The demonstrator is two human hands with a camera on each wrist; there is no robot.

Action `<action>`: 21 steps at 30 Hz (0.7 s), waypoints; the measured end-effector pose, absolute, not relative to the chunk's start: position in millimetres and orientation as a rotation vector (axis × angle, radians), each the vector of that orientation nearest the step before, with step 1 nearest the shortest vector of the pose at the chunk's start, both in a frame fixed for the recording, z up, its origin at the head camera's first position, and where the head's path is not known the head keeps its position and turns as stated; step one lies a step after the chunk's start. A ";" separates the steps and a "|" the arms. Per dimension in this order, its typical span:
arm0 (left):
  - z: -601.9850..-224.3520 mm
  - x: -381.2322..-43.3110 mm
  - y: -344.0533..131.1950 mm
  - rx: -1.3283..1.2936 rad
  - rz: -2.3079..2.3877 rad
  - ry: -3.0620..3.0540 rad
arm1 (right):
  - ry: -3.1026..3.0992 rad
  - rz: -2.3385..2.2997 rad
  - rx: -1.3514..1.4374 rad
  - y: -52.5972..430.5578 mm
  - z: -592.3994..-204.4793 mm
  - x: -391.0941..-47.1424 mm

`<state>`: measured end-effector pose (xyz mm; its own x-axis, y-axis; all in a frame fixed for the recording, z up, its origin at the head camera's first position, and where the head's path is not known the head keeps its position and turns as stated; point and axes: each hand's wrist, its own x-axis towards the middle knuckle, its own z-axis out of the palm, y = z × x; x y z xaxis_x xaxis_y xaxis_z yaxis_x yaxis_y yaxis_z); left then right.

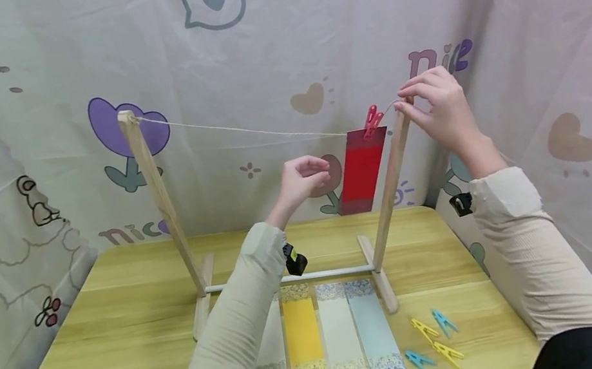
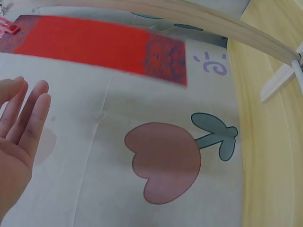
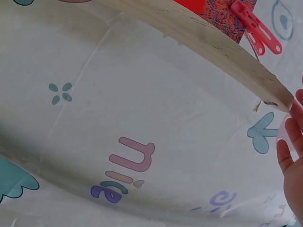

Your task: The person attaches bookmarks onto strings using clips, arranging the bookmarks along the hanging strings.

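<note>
A red bookmark-like strip (image 1: 362, 171) with patterned ends hangs from a string (image 1: 246, 129). A red clothespin (image 1: 372, 122) clips its top edge near the right wooden post (image 1: 396, 177). At the top of that post, my right hand (image 1: 438, 105) pinches the post's end between thumb and fingers; in the right wrist view its fingertips (image 3: 287, 156) show beside the post end. My left hand (image 1: 304, 181) is in the air left of the red strip, its fingers loosely bent with nothing in them. In the left wrist view, its fingers (image 2: 35, 118) are apart from the strip.
The left post (image 1: 160, 187) carries the string's other end, and a white rod (image 1: 323, 273) joins the bases. On the table (image 1: 85, 363) lie a yellow strip (image 1: 302, 333), a pale blue strip (image 1: 375, 328) and two whitish ones, beside several yellow and blue clothespins (image 1: 420, 361).
</note>
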<state>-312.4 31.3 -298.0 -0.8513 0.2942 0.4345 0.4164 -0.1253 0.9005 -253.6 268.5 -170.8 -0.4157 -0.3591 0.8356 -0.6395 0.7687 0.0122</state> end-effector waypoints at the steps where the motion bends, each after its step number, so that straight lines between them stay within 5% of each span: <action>1: -298.2 -311.8 29.3 -0.826 -2.140 -2.015 | -2.024 0.388 0.756 269.3 -171.5 -252.9; 21: -326.7 -300.6 -6.6 -0.816 -2.017 -2.054 | -2.005 0.443 0.739 276.4 -199.6 -228.8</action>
